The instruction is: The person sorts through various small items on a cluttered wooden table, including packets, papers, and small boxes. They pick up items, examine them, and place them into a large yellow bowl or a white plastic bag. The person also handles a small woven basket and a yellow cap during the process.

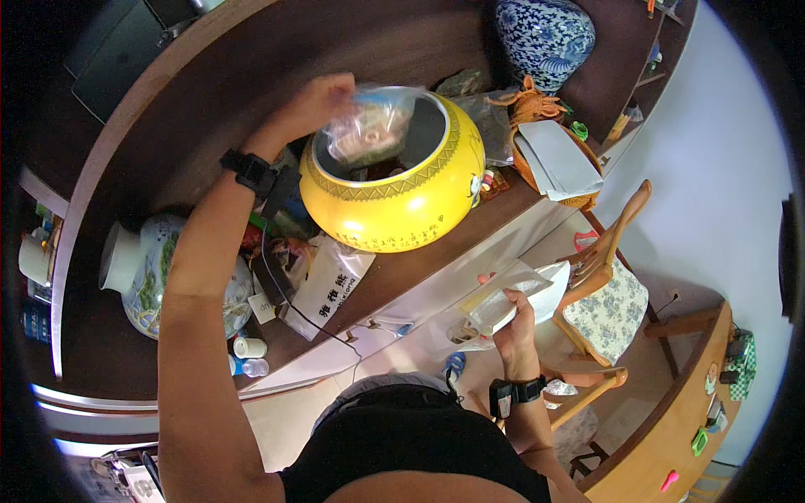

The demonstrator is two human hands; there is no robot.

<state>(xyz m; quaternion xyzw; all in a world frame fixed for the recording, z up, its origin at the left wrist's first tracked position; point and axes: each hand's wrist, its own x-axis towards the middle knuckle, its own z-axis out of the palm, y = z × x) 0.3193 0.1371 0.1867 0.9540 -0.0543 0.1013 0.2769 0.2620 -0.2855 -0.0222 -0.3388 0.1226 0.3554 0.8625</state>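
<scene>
My left hand (336, 100) is shut on the top of a clear plastic bag (371, 129) with a pale item inside, hanging over the mouth of a large yellow ceramic bowl (390, 217). The bowl stands on a dark wooden shelf and holds some dark and reddish items, hard to tell apart. To the lower right, in front of the shelf, my right hand (519, 327) is shut on several white packets (503, 308), some in clear plastic. My fingers wrap around their near edge. Other clear plastic hangs just left of that hand; what holds it cannot be told.
A painted vase (151, 270) lies left on the shelf (402, 267), near a white bag (330, 283) and small bottles. Behind stands a blue-and-white vase (547, 44). A wicker basket (585, 200) bears papers. Wooden chairs (604, 276) and a table (666, 440) are at the right.
</scene>
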